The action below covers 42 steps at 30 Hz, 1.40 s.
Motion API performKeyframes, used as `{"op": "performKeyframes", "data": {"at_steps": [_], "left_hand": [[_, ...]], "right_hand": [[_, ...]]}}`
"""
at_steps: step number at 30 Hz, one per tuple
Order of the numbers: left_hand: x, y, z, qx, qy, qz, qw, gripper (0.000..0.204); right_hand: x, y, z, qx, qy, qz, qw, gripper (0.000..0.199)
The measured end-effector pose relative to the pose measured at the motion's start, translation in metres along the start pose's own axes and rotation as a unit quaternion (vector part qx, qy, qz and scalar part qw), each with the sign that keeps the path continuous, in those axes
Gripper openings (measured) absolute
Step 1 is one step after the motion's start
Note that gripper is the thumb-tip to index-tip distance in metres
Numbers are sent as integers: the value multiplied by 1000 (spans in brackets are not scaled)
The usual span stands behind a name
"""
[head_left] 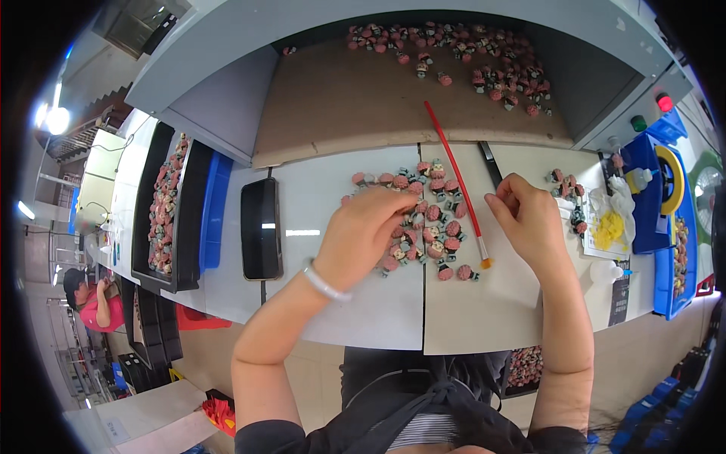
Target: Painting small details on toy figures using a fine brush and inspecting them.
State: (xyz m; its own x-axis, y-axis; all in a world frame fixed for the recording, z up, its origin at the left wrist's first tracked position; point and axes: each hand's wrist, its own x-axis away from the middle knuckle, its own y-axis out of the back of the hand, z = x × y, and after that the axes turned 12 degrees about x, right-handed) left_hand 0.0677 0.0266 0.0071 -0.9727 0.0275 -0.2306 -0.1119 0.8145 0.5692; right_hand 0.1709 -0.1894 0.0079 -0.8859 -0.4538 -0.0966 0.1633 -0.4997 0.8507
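A loose pile of small pink-and-grey figurines [432, 214] lies on the white worktable in front of me. My left hand [369, 225] is over the left side of this pile, its fingers bent together at the figurines. Whatever its fingertips grip is hidden. To the right of the pile, my right hand [527, 218] is raised with curled fingers, thumb close to the index finger. Nothing nameable shows in it. Between the pile and my right hand lies a long red-handled paintbrush [456, 168], its yellowish bristles pointing toward me.
A black phone [260, 228] lies at the left, near a black tray [180, 257] of figurines and a blue bin [217, 216]. More figurines [446, 38] lie inside the grey booth. At right are a dropper bottle [605, 272], a tape dispenser [668, 180] and several figurines.
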Motion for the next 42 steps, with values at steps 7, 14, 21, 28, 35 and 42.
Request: {"op": "performKeyframes", "data": {"at_steps": [7, 14, 21, 28, 35, 42], "left_hand": [[36, -4, -14, 618, 278, 23, 735, 35], [46, -14, -3, 445, 98, -12, 890, 39], [49, -11, -3, 306, 10, -7, 952, 36], [48, -12, -4, 311, -14, 13, 950, 37], [51, -16, -8, 428, 73, 8, 901, 40], [50, -15, -8, 525, 107, 40, 844, 40]], "right_hand": [[3, -9, 4, 53, -4, 78, 996, 18], [6, -15, 7, 63, -4, 106, 992, 18], [5, -23, 10, 73, -12, 138, 988, 18], [5, -21, 12, 75, -21, 151, 985, 19], [6, -22, 10, 75, -8, 158, 985, 17], [6, -22, 11, 63, -11, 161, 985, 16]]}}
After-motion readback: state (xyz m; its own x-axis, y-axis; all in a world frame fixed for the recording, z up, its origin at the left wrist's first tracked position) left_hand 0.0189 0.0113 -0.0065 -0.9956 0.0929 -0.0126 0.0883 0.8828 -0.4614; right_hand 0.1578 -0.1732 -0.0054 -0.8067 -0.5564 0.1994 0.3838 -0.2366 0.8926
